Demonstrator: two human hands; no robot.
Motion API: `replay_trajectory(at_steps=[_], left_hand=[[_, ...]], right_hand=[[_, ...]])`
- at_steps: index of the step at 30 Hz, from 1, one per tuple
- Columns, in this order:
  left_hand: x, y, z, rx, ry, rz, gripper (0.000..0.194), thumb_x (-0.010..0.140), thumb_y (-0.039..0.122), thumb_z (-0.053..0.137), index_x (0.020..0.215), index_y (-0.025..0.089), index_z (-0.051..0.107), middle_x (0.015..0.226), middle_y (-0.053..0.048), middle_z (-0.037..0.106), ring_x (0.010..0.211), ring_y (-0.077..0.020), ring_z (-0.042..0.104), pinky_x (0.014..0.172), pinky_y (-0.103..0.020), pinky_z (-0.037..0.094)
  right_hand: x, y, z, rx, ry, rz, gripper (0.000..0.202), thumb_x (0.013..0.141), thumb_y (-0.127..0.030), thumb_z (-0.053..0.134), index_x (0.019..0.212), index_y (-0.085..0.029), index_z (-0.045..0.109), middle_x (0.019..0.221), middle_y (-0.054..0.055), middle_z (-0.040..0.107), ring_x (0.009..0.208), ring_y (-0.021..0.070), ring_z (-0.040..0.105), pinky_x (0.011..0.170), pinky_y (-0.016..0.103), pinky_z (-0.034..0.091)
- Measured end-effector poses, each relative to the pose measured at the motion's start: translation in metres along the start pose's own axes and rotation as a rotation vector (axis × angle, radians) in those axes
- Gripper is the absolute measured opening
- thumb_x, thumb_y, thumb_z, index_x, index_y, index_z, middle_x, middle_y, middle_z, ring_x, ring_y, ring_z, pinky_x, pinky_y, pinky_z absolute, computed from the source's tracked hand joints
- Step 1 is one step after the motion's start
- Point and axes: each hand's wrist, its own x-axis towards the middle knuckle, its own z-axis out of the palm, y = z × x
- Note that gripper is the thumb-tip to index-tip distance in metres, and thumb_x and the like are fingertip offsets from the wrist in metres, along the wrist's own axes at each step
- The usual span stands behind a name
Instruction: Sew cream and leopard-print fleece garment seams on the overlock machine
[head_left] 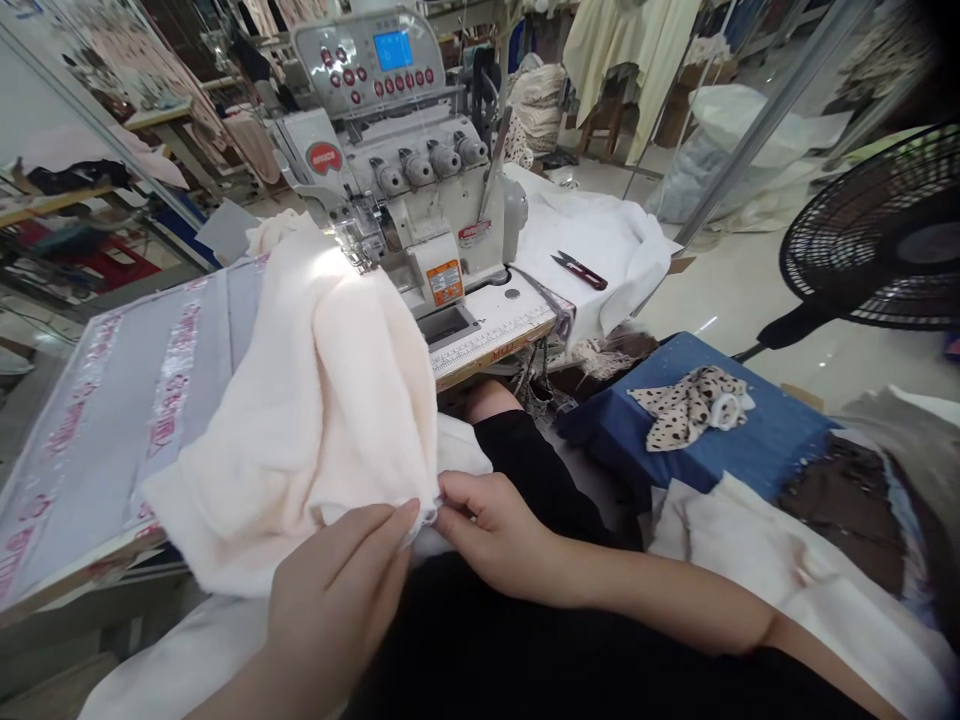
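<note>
A soft cream-coloured fabric piece [300,400] drapes from the overlock sewing machine [420,150] down over the table edge to my lap. My left hand [341,590] pinches the lower edge of this fabric between thumb and fingers. Right beside it, my right hand [499,535] is closed on the same edge, fingertips almost meeting those of the left. A small whitish bit of the edge shows between the two pinches; its detail is too small to make out. The fabric's upper end lies under the lit needle area of the machine.
Thread snips [579,270] rest on white fabric [600,230] right of the machine. A blue-covered stool [622,410] bears a spotted cloth [694,408]. A black fan [885,235] stands at the right, above piled cloth [795,580]. The table [202,350] extends left.
</note>
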Motion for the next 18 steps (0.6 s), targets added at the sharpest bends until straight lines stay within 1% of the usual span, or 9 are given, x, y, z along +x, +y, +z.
replay_trajectory(at_steps=[3, 6, 9, 12, 14, 16, 18], left_hand=[[0.000, 0.000, 0.003, 0.028, 0.003, 0.011, 0.019, 0.085, 0.010, 0.048, 0.102, 0.013, 0.056, 0.082, -0.003, 0.061, 0.068, -0.0104, 0.057, 0.064, -0.022, 0.047], [-0.001, -0.001, 0.004, 0.089, -0.041, 0.050, 0.020, 0.086, 0.011, 0.046, 0.104, 0.012, 0.055, 0.081, -0.004, 0.062, 0.068, -0.0120, 0.058, 0.063, -0.024, 0.047], [-0.001, -0.002, 0.005, 0.127, -0.078, 0.105, 0.021, 0.087, 0.011, 0.044, 0.105, 0.010, 0.054, 0.080, -0.005, 0.062, 0.067, -0.0134, 0.058, 0.061, -0.026, 0.047], [0.000, -0.001, 0.008, 0.119, -0.060, 0.119, 0.018, 0.086, 0.015, 0.050, 0.102, 0.010, 0.054, 0.079, -0.005, 0.062, 0.067, -0.0146, 0.058, 0.058, -0.026, 0.045], [0.001, -0.001, 0.010, 0.103, -0.042, 0.102, 0.016, 0.085, 0.017, 0.052, 0.099, 0.011, 0.054, 0.077, -0.004, 0.062, 0.066, -0.0147, 0.058, 0.056, -0.026, 0.044], [0.001, -0.002, 0.012, 0.082, -0.035, 0.090, 0.015, 0.085, 0.015, 0.050, 0.099, 0.012, 0.054, 0.075, -0.004, 0.061, 0.064, -0.0142, 0.058, 0.054, -0.025, 0.042], [0.002, -0.005, 0.014, 0.046, -0.047, 0.080, 0.015, 0.085, 0.013, 0.047, 0.098, 0.013, 0.054, 0.075, -0.003, 0.060, 0.062, -0.0136, 0.057, 0.052, -0.025, 0.041]], right_hand=[[0.000, 0.000, 0.000, -0.011, 0.001, 0.029, 0.022, 0.081, -0.015, 0.047, 0.061, -0.015, 0.039, 0.057, -0.006, 0.036, 0.055, 0.0066, 0.032, 0.050, 0.017, 0.028], [-0.002, -0.004, -0.002, -0.020, -0.007, 0.085, 0.023, 0.081, -0.014, 0.046, 0.060, -0.016, 0.036, 0.057, -0.006, 0.034, 0.055, 0.0068, 0.031, 0.049, 0.018, 0.026], [-0.004, -0.009, -0.007, 0.073, -0.072, 0.166, 0.021, 0.080, -0.018, 0.046, 0.061, -0.017, 0.037, 0.058, -0.005, 0.033, 0.055, 0.0073, 0.029, 0.049, 0.019, 0.025], [-0.006, -0.011, -0.011, 0.301, -0.155, 0.228, 0.021, 0.082, -0.029, 0.047, 0.066, -0.016, 0.043, 0.064, -0.003, 0.038, 0.061, 0.0091, 0.035, 0.057, 0.022, 0.032], [-0.008, -0.008, -0.010, 0.455, -0.169, 0.258, 0.030, 0.083, -0.042, 0.047, 0.070, -0.015, 0.048, 0.068, -0.001, 0.042, 0.067, 0.0109, 0.040, 0.066, 0.024, 0.036], [-0.009, -0.004, -0.009, 0.579, -0.170, 0.317, 0.042, 0.082, -0.055, 0.045, 0.076, -0.014, 0.052, 0.073, 0.001, 0.045, 0.071, 0.0122, 0.043, 0.072, 0.027, 0.038], [-0.009, -0.001, -0.010, 0.617, -0.190, 0.362, 0.052, 0.081, -0.063, 0.039, 0.081, -0.013, 0.056, 0.075, 0.003, 0.048, 0.073, 0.0132, 0.046, 0.074, 0.029, 0.039]])
